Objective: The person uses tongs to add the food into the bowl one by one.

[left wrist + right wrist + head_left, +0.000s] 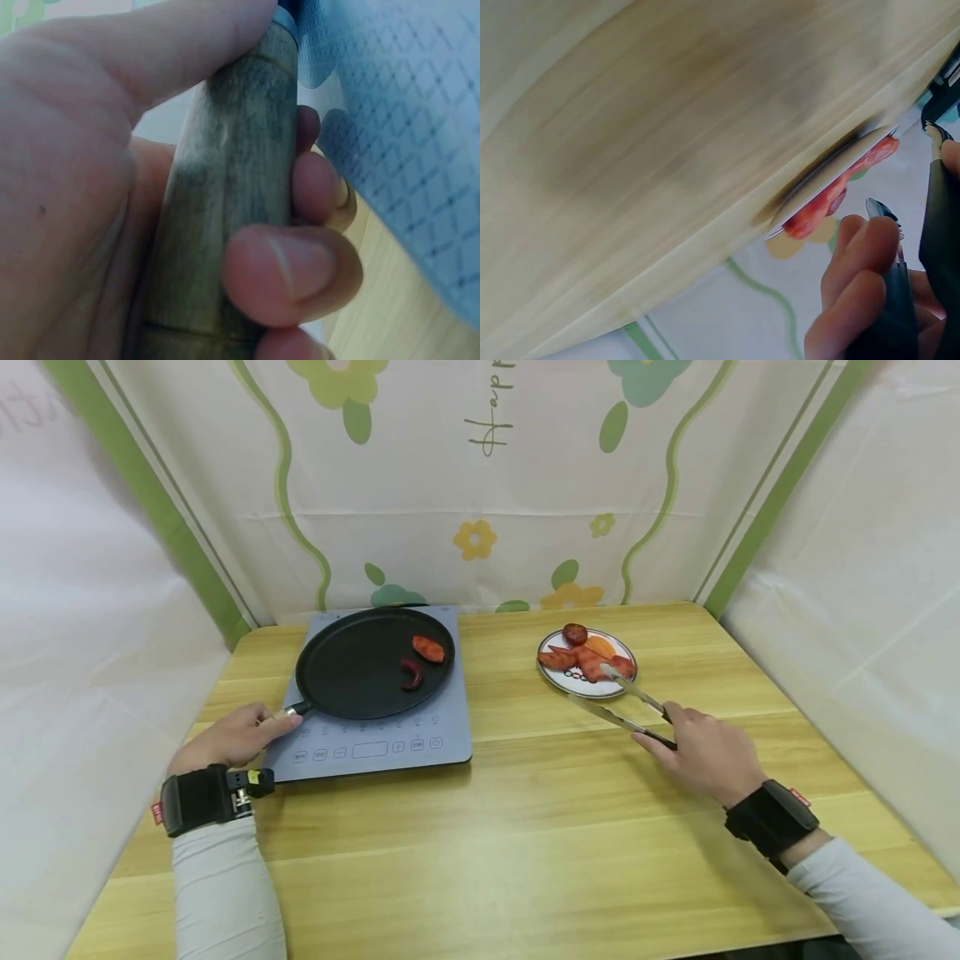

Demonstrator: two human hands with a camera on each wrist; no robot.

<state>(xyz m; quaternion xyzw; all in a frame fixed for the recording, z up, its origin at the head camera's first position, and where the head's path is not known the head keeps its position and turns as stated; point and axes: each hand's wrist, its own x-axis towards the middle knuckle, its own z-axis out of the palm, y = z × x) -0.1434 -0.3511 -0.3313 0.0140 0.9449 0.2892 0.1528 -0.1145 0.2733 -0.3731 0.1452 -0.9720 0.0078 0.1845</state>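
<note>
My left hand [232,735] grips the wooden handle [225,165] of a flat black frying pan [352,652], fingers wrapped around it. On the pan's right side lie a reddish-orange piece of food [428,648] and a dark red curved piece [410,675]. At the right, my right hand [712,756] holds black-handled metal tongs [618,720] with their arms spread. One tip is over the reddish meat [588,662] on a round plate [592,694]; the other is at the plate's near edge. Whether the upper tip touches the meat, I cannot tell.
Under the pan is a grey induction cooker [371,764] with a button panel along its front. A round brown slice [575,634] and an orange piece [602,646] share the plate. Patterned cloth [420,485] hangs behind the wooden table [480,860].
</note>
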